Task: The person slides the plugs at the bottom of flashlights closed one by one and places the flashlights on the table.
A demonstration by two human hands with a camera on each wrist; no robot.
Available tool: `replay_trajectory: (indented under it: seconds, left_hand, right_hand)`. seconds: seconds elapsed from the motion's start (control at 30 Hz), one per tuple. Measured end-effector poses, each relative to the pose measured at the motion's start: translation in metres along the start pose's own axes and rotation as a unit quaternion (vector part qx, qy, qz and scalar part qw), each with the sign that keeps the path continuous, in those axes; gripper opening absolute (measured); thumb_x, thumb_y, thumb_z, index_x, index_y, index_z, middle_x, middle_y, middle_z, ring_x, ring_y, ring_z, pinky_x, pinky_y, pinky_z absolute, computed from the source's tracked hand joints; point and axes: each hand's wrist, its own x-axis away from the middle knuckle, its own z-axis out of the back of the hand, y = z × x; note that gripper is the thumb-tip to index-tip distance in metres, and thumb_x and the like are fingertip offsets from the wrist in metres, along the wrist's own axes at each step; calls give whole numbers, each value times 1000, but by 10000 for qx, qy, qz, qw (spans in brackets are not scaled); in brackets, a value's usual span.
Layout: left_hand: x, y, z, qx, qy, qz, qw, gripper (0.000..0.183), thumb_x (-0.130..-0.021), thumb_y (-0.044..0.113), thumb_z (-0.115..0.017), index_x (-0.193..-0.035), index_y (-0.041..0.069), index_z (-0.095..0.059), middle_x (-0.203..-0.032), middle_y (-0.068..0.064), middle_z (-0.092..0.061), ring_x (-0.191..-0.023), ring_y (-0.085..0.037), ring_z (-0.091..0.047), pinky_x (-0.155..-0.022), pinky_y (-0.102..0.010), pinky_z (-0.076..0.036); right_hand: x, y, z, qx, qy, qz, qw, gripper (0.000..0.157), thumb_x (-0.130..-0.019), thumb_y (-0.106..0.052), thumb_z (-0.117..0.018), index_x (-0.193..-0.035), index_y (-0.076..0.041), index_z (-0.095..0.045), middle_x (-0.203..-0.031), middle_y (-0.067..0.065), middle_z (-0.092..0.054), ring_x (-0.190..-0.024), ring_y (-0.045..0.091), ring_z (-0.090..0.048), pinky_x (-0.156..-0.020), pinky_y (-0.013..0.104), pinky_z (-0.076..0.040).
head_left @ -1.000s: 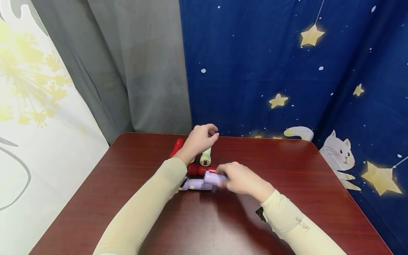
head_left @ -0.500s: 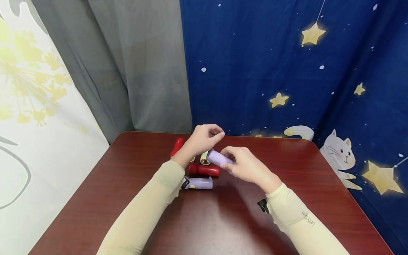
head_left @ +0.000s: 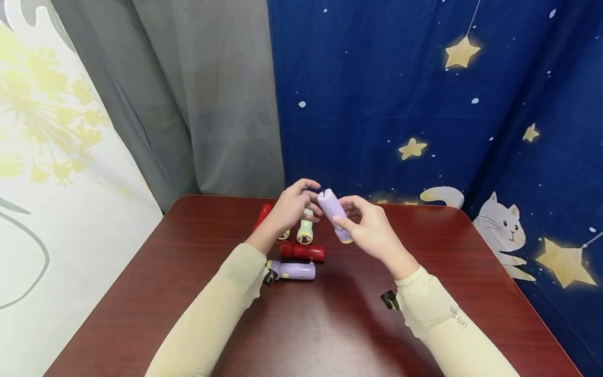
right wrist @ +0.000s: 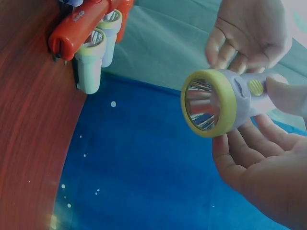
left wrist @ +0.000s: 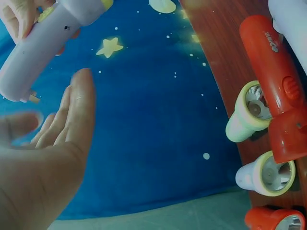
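Note:
My right hand [head_left: 377,230] grips a lilac flashlight [head_left: 333,208] around its body, raised over the table and tilted, yellow-rimmed head downward. The right wrist view shows its reflector and yellow ring [right wrist: 229,98], with the thumb beside the yellow switch [right wrist: 256,87]. Prongs [left wrist: 33,98] stick out at its tail end in the left wrist view. Close to that tail, my left hand [head_left: 292,208] has its fingers extended and holds nothing. In the left wrist view a gap shows between the left fingertips [left wrist: 82,76] and the flashlight.
Below the hands on the brown table [head_left: 301,324] lie a second lilac flashlight [head_left: 298,270], a red one [head_left: 303,252] and a pale green one [head_left: 305,233]. Another red flashlight [head_left: 265,212] and a yellow-rimmed one [head_left: 284,235] are partly behind the left hand. Curtains [head_left: 339,104] hang beyond the far edge.
The right hand has lifted the lilac flashlight off the group, moved it away and turned its tail upward. The left hand's fingers have spread toward it.

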Motion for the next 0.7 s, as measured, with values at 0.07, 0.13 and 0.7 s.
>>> replay_trajectory:
  seconds: [0.07,0.13,0.7]
  left_hand:
    - [2,-3,0,-58,-241,-45,9997,42,-101,0,-39,-140,-2,-54,-131,-30,-68,-91,-27,-74,-86,-49,-67]
    - [4,-6,-1,-253,-454,-131,9986,40,-102,1,-44,-140,-3,-56,-130,-30,-69,-98,-30,-74,-89,-49,-66]
    - [9,-13,-13,-2035,-439,-673,9758,47,-98,35,-77,-135,7,-68,-123,-12,-78,-110,-22,-77,-94,-39,-65]
  right_hand:
    - [-2,2,-1,-109,77,-49,9999,41,-99,-21,-77,-135,-7,-64,-128,15,-73,-111,31,-75,-102,51,-61]
    - [-4,4,-2,-200,143,-56,9997,41,-99,-19,-76,-136,-5,-63,-129,17,-73,-113,33,-74,-104,52,-60]
    - [-5,14,-11,-342,144,214,9991,52,-96,-13,-79,-143,-4,-57,-128,19,-72,-116,33,-75,-104,50,-60]
